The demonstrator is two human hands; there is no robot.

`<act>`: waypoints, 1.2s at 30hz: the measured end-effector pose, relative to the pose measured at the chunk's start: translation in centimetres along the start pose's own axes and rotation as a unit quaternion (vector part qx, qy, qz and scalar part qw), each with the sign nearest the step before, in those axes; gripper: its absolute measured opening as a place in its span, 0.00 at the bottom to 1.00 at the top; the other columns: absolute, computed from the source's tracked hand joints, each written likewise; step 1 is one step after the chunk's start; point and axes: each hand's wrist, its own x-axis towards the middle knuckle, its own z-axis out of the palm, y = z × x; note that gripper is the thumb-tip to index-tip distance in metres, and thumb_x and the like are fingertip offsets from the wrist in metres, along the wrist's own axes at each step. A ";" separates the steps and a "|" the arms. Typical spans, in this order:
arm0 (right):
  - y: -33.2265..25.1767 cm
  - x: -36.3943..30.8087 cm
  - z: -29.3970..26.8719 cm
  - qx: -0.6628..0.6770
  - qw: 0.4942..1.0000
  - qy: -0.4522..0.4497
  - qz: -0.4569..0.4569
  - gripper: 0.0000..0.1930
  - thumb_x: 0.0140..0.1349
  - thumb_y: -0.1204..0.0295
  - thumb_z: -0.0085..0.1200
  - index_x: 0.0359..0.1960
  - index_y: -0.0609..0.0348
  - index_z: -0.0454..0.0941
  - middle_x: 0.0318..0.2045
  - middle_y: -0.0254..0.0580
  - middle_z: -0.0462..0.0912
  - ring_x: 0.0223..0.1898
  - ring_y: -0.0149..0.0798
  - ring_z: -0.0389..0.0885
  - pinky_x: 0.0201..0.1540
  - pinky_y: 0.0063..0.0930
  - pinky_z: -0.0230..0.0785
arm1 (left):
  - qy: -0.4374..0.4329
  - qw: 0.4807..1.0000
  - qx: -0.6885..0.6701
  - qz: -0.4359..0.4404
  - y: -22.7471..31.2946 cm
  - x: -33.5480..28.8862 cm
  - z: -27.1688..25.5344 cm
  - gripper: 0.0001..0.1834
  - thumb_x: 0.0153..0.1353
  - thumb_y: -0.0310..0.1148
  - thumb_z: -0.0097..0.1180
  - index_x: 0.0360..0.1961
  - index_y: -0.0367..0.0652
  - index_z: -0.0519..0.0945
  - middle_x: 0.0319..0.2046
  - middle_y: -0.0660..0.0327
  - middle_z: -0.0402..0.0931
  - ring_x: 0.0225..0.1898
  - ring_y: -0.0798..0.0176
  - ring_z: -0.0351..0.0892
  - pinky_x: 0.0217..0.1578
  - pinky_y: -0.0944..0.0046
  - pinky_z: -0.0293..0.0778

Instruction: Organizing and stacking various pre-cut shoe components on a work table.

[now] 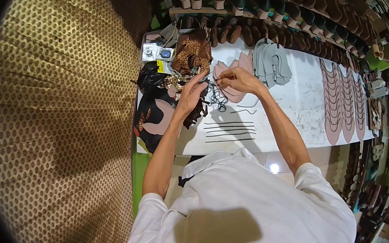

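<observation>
Scanning from the left, I see one dark bundle (150,76) at the worktop's (296,118) edge, one curved pink piece (160,121) lower down on that side, and one leopard-print heap (191,51) behind. A stray sleeve or wrist there could, I judge, drag the clutter onto the cords.

Next comes my left hand (190,96), fingers stretched toward the middle with the thumb a little below them; I cannot tell whether that grip is closed on anything. Brown scraps (194,116) lie just under it, too jumbled to count, and a cord end could snag among them.

Between my hands sits one tangle of dark cord (219,102), its loops crossing, so I can't count the strands. Pulling one end too hard could tighten it into a knot. Below it, about five straight cords (231,140) lie in near-parallel rows, with two bent cords (250,111) above their right ends; a low forearm could sweep those rows crooked.

My right hand (244,80) is bent inward, thumb and fingertips close together by the tangle; whether they pinch a strand is too small to tell. Beside it are overlapping pink pieces (245,62), then grey pieces (264,59), neither countable, and finally three pink columns (333,126) farther right.
</observation>
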 end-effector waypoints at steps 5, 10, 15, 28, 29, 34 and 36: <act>-1.2 -0.6 -1.8 0.120 0.992 -0.011 -0.033 0.16 0.70 0.64 0.62 0.48 0.66 0.88 0.34 0.40 0.89 0.36 0.31 0.84 0.41 0.27 0.75 | -0.116 0.987 -0.032 -0.109 4.4 2.4 1.6 0.32 0.67 0.43 0.64 0.67 0.34 0.77 0.58 0.54 0.82 0.58 0.61 0.78 0.63 0.59 0.68; -0.8 -2.1 -3.7 0.057 0.998 0.014 0.020 0.16 0.65 0.59 0.69 0.43 0.61 0.91 0.29 0.37 0.87 0.33 0.28 0.80 0.35 0.28 0.69 | -0.146 0.977 -0.044 -0.148 2.3 2.6 0.2 0.22 0.70 0.37 0.64 0.59 0.33 0.83 0.40 0.60 0.86 0.40 0.68 0.81 0.46 0.68 0.76; 2.9 -4.8 -4.0 0.071 0.995 0.014 0.075 0.18 0.64 0.59 0.70 0.46 0.60 0.91 0.30 0.35 0.87 0.33 0.30 0.79 0.36 0.29 0.69 | -0.145 0.974 -0.007 -0.176 0.6 1.4 -0.5 0.17 0.71 0.36 0.64 0.51 0.31 0.87 0.33 0.62 0.84 0.32 0.72 0.77 0.37 0.70 0.76; 15.3 -12.3 2.9 0.216 0.964 0.042 0.150 0.15 0.68 0.63 0.67 0.49 0.61 0.90 0.37 0.33 0.89 0.38 0.28 0.77 0.46 0.27 0.72 | -0.192 0.955 0.109 -0.200 -8.3 -5.6 -1.1 0.17 0.67 0.36 0.67 0.49 0.33 0.88 0.32 0.62 0.87 0.31 0.72 0.81 0.32 0.67 0.76; 16.1 -12.9 3.4 0.202 0.964 0.048 0.168 0.16 0.67 0.64 0.67 0.49 0.63 0.89 0.37 0.35 0.89 0.39 0.28 0.79 0.46 0.26 0.73 | -0.195 0.950 0.119 -0.212 -9.0 -6.0 -1.0 0.16 0.67 0.35 0.67 0.49 0.34 0.89 0.31 0.61 0.87 0.31 0.72 0.81 0.31 0.66 0.76; 17.4 -14.3 5.6 0.164 0.960 0.093 0.206 0.12 0.63 0.68 0.67 0.42 0.62 0.91 0.33 0.37 0.91 0.34 0.29 0.84 0.43 0.26 0.76 | -0.179 0.941 0.211 -0.196 -10.5 -7.4 -0.9 0.14 0.65 0.36 0.68 0.46 0.38 0.89 0.29 0.57 0.87 0.29 0.66 0.84 0.31 0.62 0.78; 17.8 -14.4 6.3 0.163 0.961 0.110 0.195 0.11 0.62 0.67 0.67 0.41 0.62 0.92 0.32 0.38 0.91 0.34 0.30 0.85 0.42 0.26 0.77 | -0.172 0.938 0.262 -0.148 -10.5 -7.6 -0.6 0.13 0.63 0.35 0.67 0.44 0.38 0.89 0.30 0.54 0.87 0.29 0.61 0.85 0.33 0.60 0.79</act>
